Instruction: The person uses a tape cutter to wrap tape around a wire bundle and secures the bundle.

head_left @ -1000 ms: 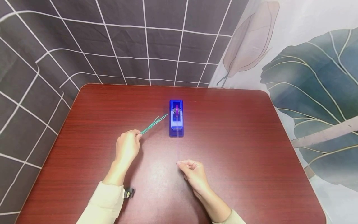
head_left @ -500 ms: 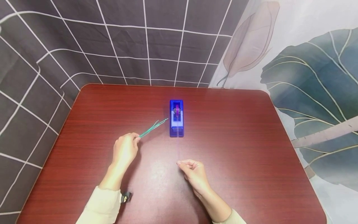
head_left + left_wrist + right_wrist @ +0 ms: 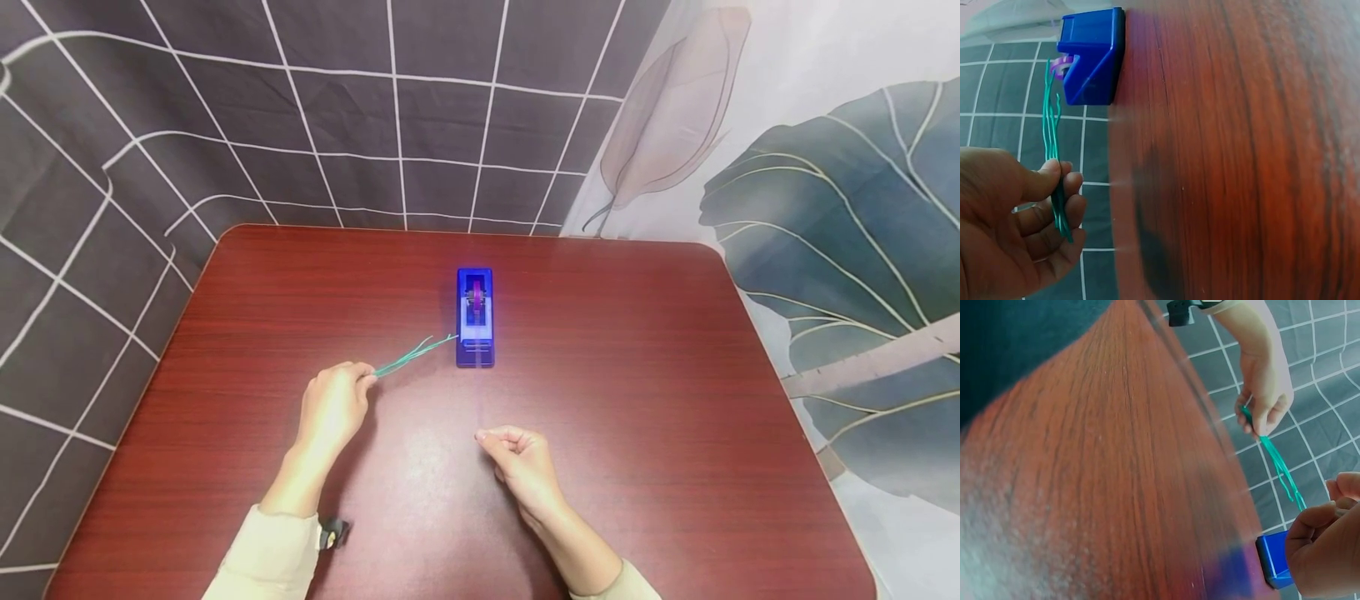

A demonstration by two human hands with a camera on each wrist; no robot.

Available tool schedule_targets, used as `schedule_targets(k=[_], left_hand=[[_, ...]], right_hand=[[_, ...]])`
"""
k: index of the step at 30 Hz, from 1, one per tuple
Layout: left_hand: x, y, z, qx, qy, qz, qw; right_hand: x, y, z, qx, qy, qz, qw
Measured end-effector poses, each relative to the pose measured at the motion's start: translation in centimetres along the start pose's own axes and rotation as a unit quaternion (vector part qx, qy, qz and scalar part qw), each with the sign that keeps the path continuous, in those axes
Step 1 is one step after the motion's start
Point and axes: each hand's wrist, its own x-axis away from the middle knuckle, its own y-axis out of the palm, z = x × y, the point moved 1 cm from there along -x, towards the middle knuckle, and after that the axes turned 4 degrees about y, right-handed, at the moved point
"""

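My left hand [image 3: 333, 408] pinches a bundle of thin green wires [image 3: 408, 358] between thumb and fingers. In the left wrist view the wires [image 3: 1050, 131] stick out past the fingertips, their lower ends lying across the curled fingers. Their far tips reach the left side of a blue tape dispenser [image 3: 476, 333], but I cannot tell whether they touch it. A purple-cored tape roll [image 3: 477, 296] sits in the dispenser. From its front a clear strip of tape [image 3: 479, 400] runs toward me, and my right hand [image 3: 525, 471] pinches its end.
The dispenser stands on a reddish-brown wooden table [image 3: 637, 350]. Behind the table hangs a dark curtain [image 3: 337, 108] with white grid lines. A leaf-patterned cloth [image 3: 840, 192] hangs at the right. A small black device [image 3: 333, 533] is at my left wrist.
My left hand has drawn back slightly toward me and left. The wire tips have come down along the dispenser's side toward its front. My right hand and the tape have stayed about still.
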Motion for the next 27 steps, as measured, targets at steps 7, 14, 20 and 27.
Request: schedule_targets(k=[7,14,20,27], left_hand=[[0.18,-0.20,0.07,-0.004,0.002,-0.015,0.9999],[0.35,-0.32,0.24,-0.004,0.002,-0.031,0.9995],[0.49,-0.25,0.26,-0.009,0.009,-0.039,0.9991],[0.50,0.10,0.30,0.001,0.032,-0.051,0.9982]], right_hand=[[0.00,-0.04,-0.03,-0.004,0.002,-0.001,1.0000],[0.01,-0.04,-0.08,-0.003,0.002,0.000,1.0000],[-0.03,-0.04,-0.01,-0.004,0.002,0.002,1.0000],[0.02,-0.02,-0.11,-0.006,0.005,0.005,1.0000]])
